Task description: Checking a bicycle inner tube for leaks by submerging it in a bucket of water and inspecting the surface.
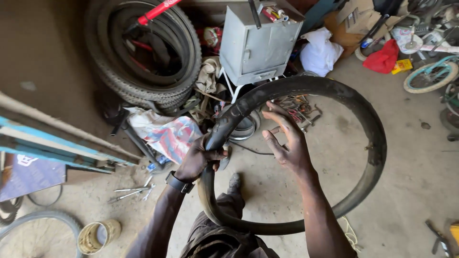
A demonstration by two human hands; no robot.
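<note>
Between the two hands, in the head view, a black inner tube (334,95) is held up as a large loop above the concrete floor (411,167). The left hand (198,157) is closed around the left side of the tube, with the fingers wrapped over the rubber and the thumb pressed against it; a dark watch (179,182) is worn on that wrist. The right hand (284,141) is held open just inside the loop, its fingers spread and slightly curled, with the fingertips close to the tube's upper left arc; whether they touch the rubber cannot be told. Below the left fingers, the loop's lower arc is passed near the person's knee. Beyond the fingers of both hands, a grey metal box (258,45) is seen on a white stand, and a stack of tyres (143,62) is leaned to its left. Left of the left hand and lower, a few wrenches (131,191) are laid on the floor, and a round tin (98,236) is stood nearer the picture's bottom edge.
</note>
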